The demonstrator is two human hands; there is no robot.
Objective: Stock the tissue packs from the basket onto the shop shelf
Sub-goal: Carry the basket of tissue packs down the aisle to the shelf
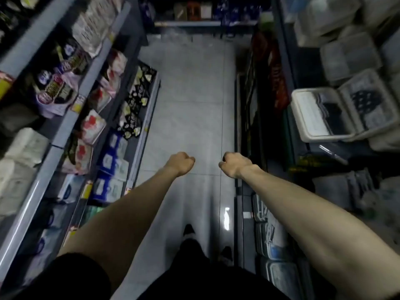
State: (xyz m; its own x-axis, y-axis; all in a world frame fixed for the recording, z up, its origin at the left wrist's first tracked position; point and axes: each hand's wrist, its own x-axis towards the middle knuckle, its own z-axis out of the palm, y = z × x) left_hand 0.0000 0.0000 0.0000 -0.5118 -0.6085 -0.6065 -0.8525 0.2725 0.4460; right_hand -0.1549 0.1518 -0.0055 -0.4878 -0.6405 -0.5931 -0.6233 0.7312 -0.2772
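I stand in a narrow shop aisle with both arms stretched forward over the grey tiled floor. My left hand (180, 162) is curled into a fist and holds nothing. My right hand (232, 164) is a fist too, with nothing visible in it. The shop shelf (65, 124) runs along my left, stocked with tissue packs (112, 161) in blue-and-white wrap, red-and-white packs (92, 126) and black patterned packs (136, 105). No basket is in view. The picture is blurred by motion.
Right-side shelving (285, 68) carries clear plastic containers (333, 113) and stacked lidded boxes (275, 252) low down. White paper rolls (23, 146) sit on the upper left shelf. Another rack (194, 22) closes the aisle's far end. My black shoes (189, 230) are on the floor.
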